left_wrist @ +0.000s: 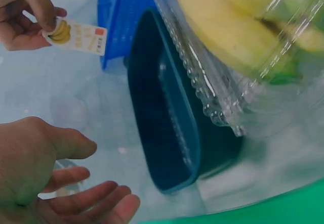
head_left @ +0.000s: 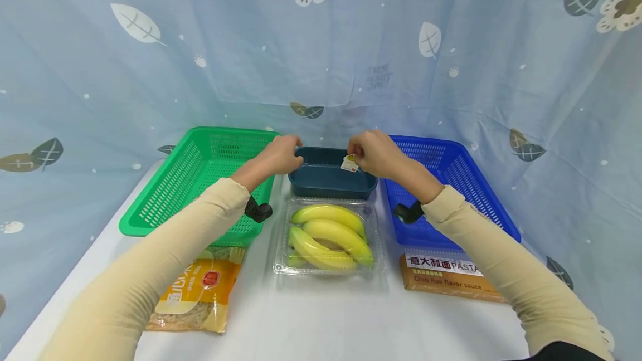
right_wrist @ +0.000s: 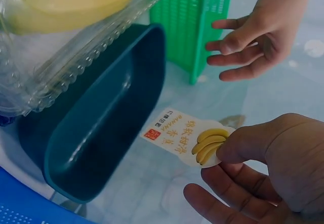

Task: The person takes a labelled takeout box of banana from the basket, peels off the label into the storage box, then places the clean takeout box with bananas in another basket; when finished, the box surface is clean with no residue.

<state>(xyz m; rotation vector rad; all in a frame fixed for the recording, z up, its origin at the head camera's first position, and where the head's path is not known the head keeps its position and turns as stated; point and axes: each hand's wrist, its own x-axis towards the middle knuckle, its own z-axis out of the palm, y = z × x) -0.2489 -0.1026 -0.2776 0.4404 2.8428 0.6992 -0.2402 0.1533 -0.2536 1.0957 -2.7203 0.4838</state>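
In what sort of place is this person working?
Probably a staged tabletop set, perhaps shop-like: a leaf-patterned curtain hangs behind a white table, and the right hand holds a banana label.

White banana-print label (right_wrist: 185,137) — pinched at one end in right grip (right_wrist: 278,158), near teal tray (head_left: 326,178).

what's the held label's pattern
The white label has a yellow banana picture and lettering; best seen in right wrist view.

A curtained-off spot
A blue leafy curtain (head_left: 351,66) is hung around the white tabletop (head_left: 321,316); the room cannot be told.
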